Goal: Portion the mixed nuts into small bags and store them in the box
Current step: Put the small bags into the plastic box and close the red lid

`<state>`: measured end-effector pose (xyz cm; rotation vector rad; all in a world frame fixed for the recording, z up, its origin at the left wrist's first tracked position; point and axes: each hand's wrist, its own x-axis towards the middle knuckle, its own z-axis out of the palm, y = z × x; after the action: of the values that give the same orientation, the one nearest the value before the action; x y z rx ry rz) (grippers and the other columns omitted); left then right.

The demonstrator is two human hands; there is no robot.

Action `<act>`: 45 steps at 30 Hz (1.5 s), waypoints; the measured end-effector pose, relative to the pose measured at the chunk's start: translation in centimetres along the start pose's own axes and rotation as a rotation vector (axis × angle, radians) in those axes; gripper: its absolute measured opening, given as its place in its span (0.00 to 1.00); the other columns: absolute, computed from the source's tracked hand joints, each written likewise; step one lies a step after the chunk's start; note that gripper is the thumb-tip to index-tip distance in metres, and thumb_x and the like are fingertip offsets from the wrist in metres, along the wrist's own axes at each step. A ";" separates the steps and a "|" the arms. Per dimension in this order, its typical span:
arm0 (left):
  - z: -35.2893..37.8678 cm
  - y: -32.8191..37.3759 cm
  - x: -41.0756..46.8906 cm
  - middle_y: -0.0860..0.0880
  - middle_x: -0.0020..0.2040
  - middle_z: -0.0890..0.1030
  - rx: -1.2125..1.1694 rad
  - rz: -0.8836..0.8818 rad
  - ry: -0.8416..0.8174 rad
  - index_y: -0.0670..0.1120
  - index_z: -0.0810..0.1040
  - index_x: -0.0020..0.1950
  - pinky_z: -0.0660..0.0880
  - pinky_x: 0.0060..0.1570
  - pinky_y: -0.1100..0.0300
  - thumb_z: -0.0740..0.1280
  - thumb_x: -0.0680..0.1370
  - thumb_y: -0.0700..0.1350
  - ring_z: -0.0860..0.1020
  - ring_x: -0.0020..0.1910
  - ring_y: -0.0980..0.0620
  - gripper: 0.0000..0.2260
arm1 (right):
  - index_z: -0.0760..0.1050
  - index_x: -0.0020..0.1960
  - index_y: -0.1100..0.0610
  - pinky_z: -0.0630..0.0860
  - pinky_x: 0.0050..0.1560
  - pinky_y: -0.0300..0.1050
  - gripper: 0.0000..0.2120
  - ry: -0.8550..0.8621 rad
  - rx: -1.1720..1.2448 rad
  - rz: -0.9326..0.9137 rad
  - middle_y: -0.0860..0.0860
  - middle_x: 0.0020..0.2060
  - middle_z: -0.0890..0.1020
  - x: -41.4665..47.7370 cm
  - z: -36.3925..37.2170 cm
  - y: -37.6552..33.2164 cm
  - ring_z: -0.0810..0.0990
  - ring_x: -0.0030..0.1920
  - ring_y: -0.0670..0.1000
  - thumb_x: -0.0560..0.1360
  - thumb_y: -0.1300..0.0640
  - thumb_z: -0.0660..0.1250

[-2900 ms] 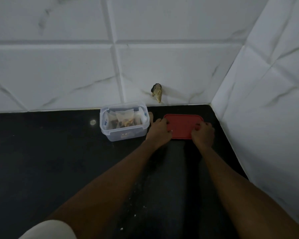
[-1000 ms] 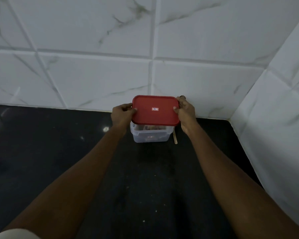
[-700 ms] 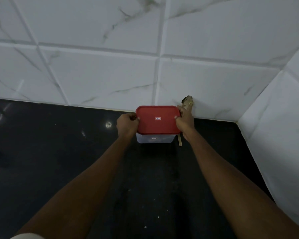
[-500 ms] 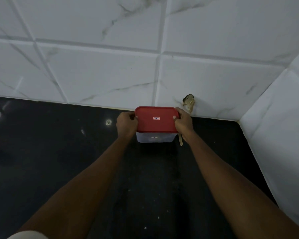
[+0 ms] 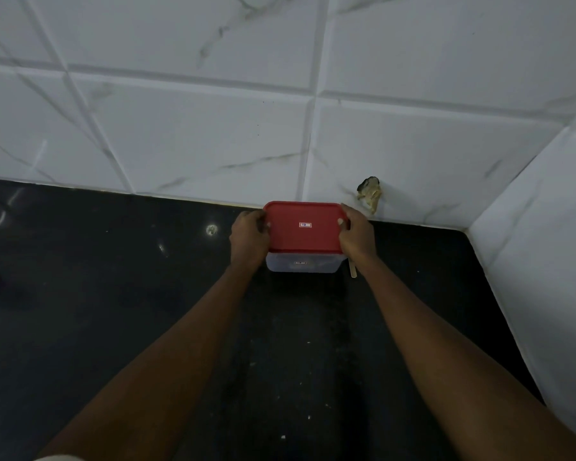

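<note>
Tabletop (image 5: 113,311), black, with pale crumbs nearest the camera. Both forearms reach forward to the box (image 5: 301,263), which stands near the back wall (image 5: 193,141). Lid (image 5: 305,227), red, lies on top of the box. Left hand (image 5: 248,237) grips the lid's left edge; right hand (image 5: 356,236) grips its right edge, fingers curled over the rim.

Step in hand, judged: sealing the lid. Press evenly at both ends, then along the long edges, box kept flat on the tabletop.

A pale stick (image 5: 353,271) lies just right of the box, partly behind the wrist. Bags inside unreadable through the dim wall. Whether the rim is fully seated: cannot tell.
</note>
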<state>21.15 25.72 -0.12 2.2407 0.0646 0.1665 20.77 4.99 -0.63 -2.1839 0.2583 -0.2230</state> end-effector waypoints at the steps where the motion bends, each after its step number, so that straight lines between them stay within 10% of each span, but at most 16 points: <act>1: 0.0 0.1 0.1 0.42 0.62 0.76 0.017 0.010 -0.012 0.40 0.76 0.67 0.73 0.58 0.53 0.64 0.80 0.40 0.77 0.58 0.44 0.15 | 0.68 0.73 0.59 0.66 0.65 0.41 0.19 0.007 -0.019 -0.008 0.56 0.68 0.73 0.0 0.1 0.2 0.71 0.68 0.55 0.83 0.63 0.55; 11: 2.0 1.7 1.4 0.48 0.81 0.52 0.455 0.262 -0.247 0.43 0.53 0.80 0.51 0.76 0.49 0.55 0.81 0.45 0.49 0.79 0.49 0.27 | 0.53 0.80 0.58 0.56 0.77 0.53 0.28 -0.128 -0.665 -0.292 0.55 0.79 0.57 0.4 0.2 0.3 0.54 0.79 0.55 0.84 0.47 0.51; 34: 4.1 -0.1 1.6 0.44 0.79 0.58 0.324 0.302 -0.126 0.40 0.59 0.78 0.48 0.78 0.54 0.56 0.83 0.51 0.52 0.79 0.47 0.26 | 0.52 0.80 0.56 0.50 0.76 0.47 0.30 -0.163 -0.526 -0.255 0.51 0.80 0.54 0.6 0.9 1.4 0.47 0.79 0.50 0.83 0.45 0.54; 41: 4.1 0.1 1.0 0.43 0.75 0.65 -0.087 -0.074 -0.064 0.44 0.59 0.78 0.64 0.68 0.50 0.57 0.83 0.53 0.68 0.71 0.43 0.26 | 0.45 0.80 0.56 0.60 0.74 0.54 0.33 -0.139 -0.308 -0.021 0.52 0.80 0.48 0.3 1.0 1.0 0.54 0.78 0.54 0.83 0.43 0.54; 45: 4.4 0.5 0.8 0.44 0.59 0.78 -0.326 -0.303 0.073 0.42 0.75 0.63 0.71 0.60 0.52 0.53 0.84 0.53 0.76 0.59 0.44 0.19 | 0.56 0.78 0.57 0.72 0.59 0.49 0.28 -0.071 0.093 0.281 0.58 0.70 0.71 -0.1 1.1 0.9 0.74 0.63 0.56 0.84 0.42 0.48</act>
<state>22.57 22.11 -2.38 1.8737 0.3869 0.0868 20.84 5.36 -2.03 -2.0318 0.4995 -0.0004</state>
